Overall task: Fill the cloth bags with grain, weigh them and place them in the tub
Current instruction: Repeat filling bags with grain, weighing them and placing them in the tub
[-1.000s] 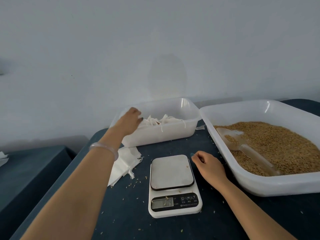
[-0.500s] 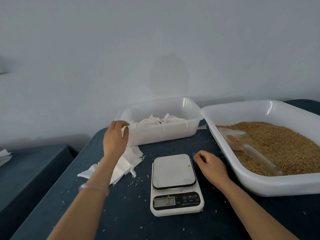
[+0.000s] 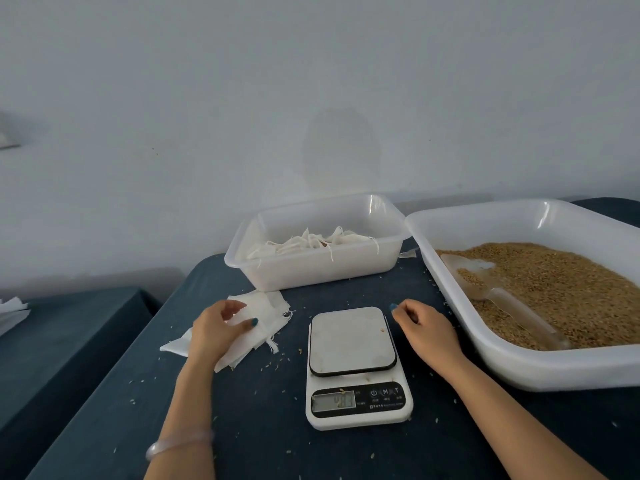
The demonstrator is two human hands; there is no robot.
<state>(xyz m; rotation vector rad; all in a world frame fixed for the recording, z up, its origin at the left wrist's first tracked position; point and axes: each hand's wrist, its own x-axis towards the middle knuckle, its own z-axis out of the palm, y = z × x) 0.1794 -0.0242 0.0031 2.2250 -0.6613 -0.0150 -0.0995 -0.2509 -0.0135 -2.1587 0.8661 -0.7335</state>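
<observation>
A stack of flat white cloth bags [image 3: 273, 303] lies on the dark blue table, left of the white digital scale [image 3: 351, 341]. My left hand [image 3: 214, 330] rests on the stack and pinches the top bag between thumb and curled fingers. Beside the scale's right edge, my right hand [image 3: 426, 330] lies on the table, loosely curled and holding nothing. The scale's platform is bare. Behind it stands the small clear tub [image 3: 311, 271] with several tied white bags [image 3: 311, 242] inside. The large white tub [image 3: 554, 372] at the right holds brown grain [image 3: 571, 282] and a clear scoop [image 3: 502, 299].
Loose grains are scattered over the tabletop around the scale. A second, lower dark surface [image 3: 52, 341] sits to the left, with white cloth at its far left edge. A pale wall rises right behind the tubs.
My left hand came back from the small tub, down onto the stack of empty bags, and took hold of the top one. My right hand has stayed put.
</observation>
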